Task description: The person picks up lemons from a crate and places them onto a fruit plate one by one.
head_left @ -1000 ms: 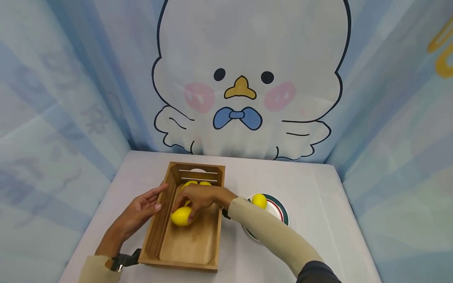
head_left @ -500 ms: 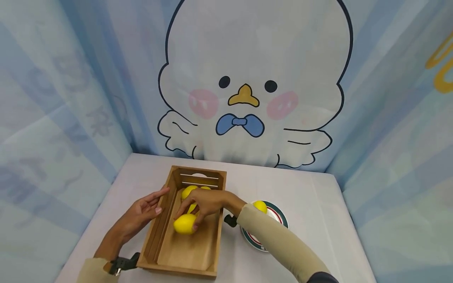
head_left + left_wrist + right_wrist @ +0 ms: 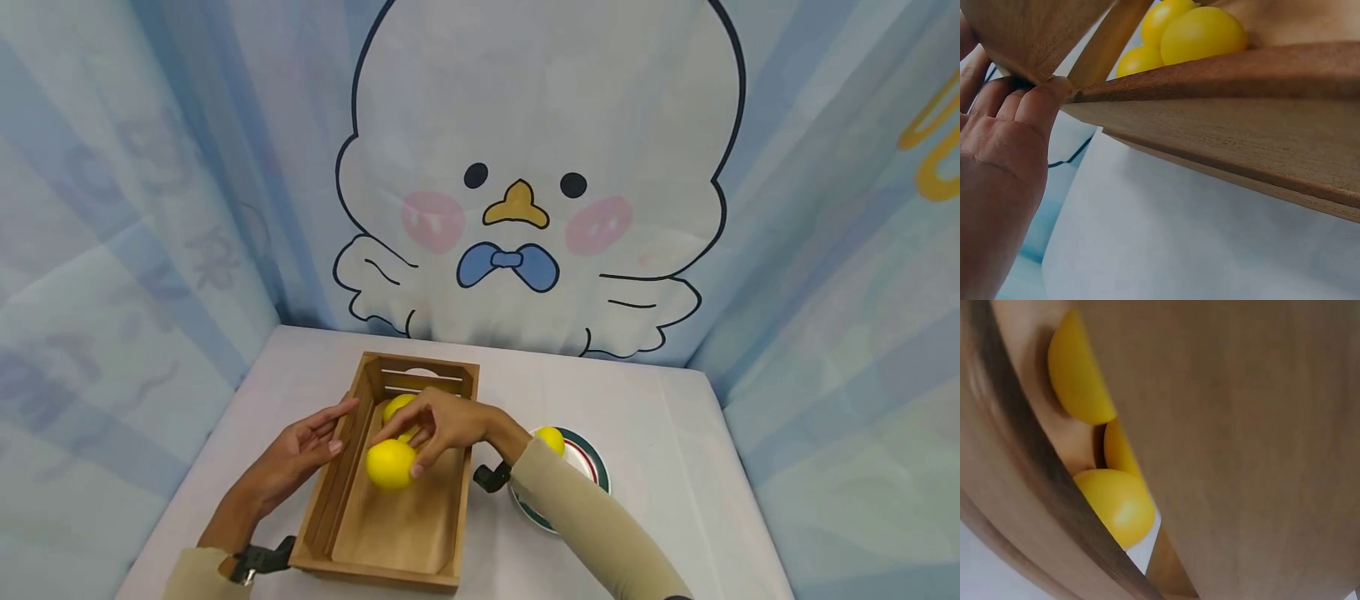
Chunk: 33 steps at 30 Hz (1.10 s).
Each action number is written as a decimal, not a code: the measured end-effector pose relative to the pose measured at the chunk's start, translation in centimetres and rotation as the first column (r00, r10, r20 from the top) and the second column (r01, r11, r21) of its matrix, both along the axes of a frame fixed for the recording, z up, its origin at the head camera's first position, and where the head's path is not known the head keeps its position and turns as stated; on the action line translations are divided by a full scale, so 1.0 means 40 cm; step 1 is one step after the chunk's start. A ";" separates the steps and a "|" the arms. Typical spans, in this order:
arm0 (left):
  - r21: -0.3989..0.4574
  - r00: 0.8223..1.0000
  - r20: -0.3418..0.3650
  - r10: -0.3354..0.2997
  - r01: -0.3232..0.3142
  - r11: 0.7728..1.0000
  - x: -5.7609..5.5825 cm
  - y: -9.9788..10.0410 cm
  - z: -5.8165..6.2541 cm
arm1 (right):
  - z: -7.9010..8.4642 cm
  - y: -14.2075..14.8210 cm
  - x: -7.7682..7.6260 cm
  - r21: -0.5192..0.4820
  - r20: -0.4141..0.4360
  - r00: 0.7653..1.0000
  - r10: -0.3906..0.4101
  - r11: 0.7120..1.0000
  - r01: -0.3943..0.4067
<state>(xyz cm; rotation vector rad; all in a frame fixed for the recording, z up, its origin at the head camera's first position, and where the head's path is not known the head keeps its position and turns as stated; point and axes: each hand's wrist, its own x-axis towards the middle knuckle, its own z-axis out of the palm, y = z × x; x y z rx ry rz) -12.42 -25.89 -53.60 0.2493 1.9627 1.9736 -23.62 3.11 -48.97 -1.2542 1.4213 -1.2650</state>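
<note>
In the head view my right hand (image 3: 448, 421) pinches a yellow lemon (image 3: 391, 465) between thumb and fingertips, over the floor of a wooden crate (image 3: 390, 537). Another lemon (image 3: 397, 407) lies in the crate's far part, partly hidden by that hand. My left hand (image 3: 296, 446) reaches the crate's left wall with fairly straight fingers; in the left wrist view its fingertips (image 3: 1038, 103) touch the wood. Several lemons (image 3: 1204, 36) show past the crate's rim there. In the right wrist view, lemons (image 3: 1119, 509) show between blurred wooden parts; the hand itself is out of sight.
To the right of the crate, a white plate with a green rim (image 3: 597, 467) bears one lemon (image 3: 551, 439), and my right forearm (image 3: 585, 517) crosses above it. A white tablecloth (image 3: 675, 467) covers the table. Printed curtains (image 3: 525, 325) stand at the back and both sides.
The pinched lemon has turned, looking rounder now, and sits slightly higher than half a second ago. My right hand has risen a little. The left hand stays at the crate wall.
</note>
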 end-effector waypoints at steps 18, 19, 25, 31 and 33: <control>0.014 0.999 -0.031 -0.010 0.011 1.000 0.001 -0.005 -0.002 | -0.023 0.047 0.050 -0.197 -0.011 0.908 -0.418 0.891 0.408; 0.016 0.999 -0.033 -0.012 0.013 1.000 0.000 -0.005 -0.002 | -0.023 0.047 0.053 -0.200 -0.013 0.901 -0.433 0.884 0.422; 0.012 0.999 -0.031 -0.012 0.012 1.000 0.001 -0.003 -0.005 | -0.030 0.050 0.066 -0.221 0.003 0.854 -0.521 0.832 0.508; -0.006 1.000 -0.029 -0.006 0.006 1.000 0.003 0.001 0.000 | -0.033 0.060 0.077 -0.259 0.037 0.813 -0.581 0.781 0.569; -0.005 1.000 -0.028 -0.003 0.003 1.000 0.003 0.002 -0.001 | -0.031 0.065 0.083 -0.272 0.046 0.798 -0.600 0.762 0.588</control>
